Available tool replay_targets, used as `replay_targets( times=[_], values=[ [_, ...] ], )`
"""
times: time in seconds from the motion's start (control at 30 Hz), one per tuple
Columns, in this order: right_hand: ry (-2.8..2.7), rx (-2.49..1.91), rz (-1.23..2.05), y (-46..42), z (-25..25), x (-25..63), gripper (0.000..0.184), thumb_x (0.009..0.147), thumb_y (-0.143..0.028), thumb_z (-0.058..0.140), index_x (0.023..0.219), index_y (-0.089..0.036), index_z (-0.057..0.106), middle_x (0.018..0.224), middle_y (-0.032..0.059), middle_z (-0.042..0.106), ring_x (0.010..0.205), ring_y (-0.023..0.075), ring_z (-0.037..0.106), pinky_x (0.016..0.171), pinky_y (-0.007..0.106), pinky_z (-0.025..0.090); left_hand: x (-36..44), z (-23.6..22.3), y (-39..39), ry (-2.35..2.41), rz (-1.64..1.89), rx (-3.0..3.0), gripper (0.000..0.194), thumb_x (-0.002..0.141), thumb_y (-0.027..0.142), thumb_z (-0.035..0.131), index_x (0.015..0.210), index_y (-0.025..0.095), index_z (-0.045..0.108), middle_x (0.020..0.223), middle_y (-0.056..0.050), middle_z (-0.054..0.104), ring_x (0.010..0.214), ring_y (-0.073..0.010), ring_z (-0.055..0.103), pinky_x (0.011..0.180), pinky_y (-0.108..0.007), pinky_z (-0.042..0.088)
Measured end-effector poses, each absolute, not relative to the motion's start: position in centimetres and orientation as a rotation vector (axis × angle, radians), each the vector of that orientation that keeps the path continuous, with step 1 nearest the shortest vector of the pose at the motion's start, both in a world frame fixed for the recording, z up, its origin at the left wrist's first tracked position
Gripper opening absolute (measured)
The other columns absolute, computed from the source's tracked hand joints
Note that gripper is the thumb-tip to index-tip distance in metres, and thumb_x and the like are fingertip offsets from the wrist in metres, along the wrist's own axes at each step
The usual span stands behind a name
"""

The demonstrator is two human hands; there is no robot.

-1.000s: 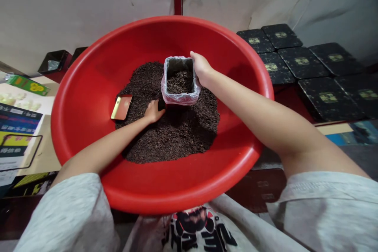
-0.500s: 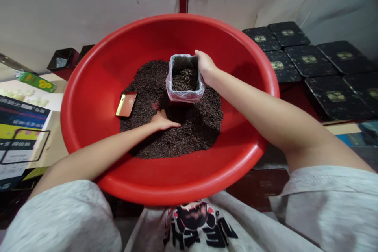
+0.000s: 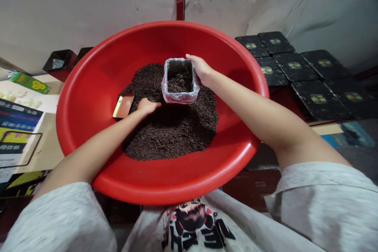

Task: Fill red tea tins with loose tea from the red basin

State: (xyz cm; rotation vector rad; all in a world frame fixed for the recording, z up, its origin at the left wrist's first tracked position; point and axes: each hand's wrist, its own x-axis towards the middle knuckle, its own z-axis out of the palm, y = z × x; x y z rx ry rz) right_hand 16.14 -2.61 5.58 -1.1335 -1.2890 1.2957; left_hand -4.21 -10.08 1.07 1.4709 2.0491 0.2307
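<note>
A big red plastic basin (image 3: 88,86) holds a heap of dark loose tea leaves (image 3: 171,130). A small rectangular tin lined with a clear plastic bag (image 3: 179,82) stands in the heap, partly filled with leaves. My right hand (image 3: 201,69) grips the tin's right rim. My left hand (image 3: 147,106) is cupped low over the leaves just left of the tin, fingers curled together; what is under them is hidden. A red and gold lid (image 3: 123,106) lies on the leaves to the left of that hand.
Several black square tins (image 3: 298,71) with gold labels are laid out at the right. Two open dark tins (image 3: 57,61) stand behind the basin at the left. Printed cartons and papers (image 3: 17,126) lie at the far left. A peeling wall rises behind.
My left hand went from beside the tin down onto the heap with fingers flat, then back up and left with fingers curled, close to the tin. My right hand kept its grip on the rim.
</note>
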Motion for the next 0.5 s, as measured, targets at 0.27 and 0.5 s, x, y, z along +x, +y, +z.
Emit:
replay_targets(
  times=[0.27, 0.5],
  values=[
    [-1.442, -0.976, 1.624, -5.0, 7.8, 15.4, 0.045, 0.086, -0.053, 0.037, 0.092, -0.016, 0.061, 0.093, 0.0032, 0.069, 0.100, 0.0217, 0.059, 0.100, 0.047, 0.035, -3.9, 8.8, -7.3, 1.709, 1.215, 1.039, 0.012, 0.062, 0.027, 0.059, 0.063, 0.016, 0.052, 0.057, 0.001, 0.054, 0.050, -0.0114, 0.052, 0.055, -0.027, 0.047],
    [-1.462, -0.878, 1.737, -5.7, 8.4, 15.5, 0.044, 0.092, -0.044, 0.026, 0.107, -0.019, 0.058, 0.108, 0.0005, 0.066, 0.107, 0.0184, 0.056, 0.101, 0.045, 0.035, 0.9, 13.0, -8.7, 1.348, 1.276, 0.976, 0.017, 0.071, 0.029, 0.056, 0.064, 0.017, 0.047, 0.056, 0.003, 0.048, 0.045, -0.0092, 0.048, 0.054, -0.025, 0.045]
  ],
)
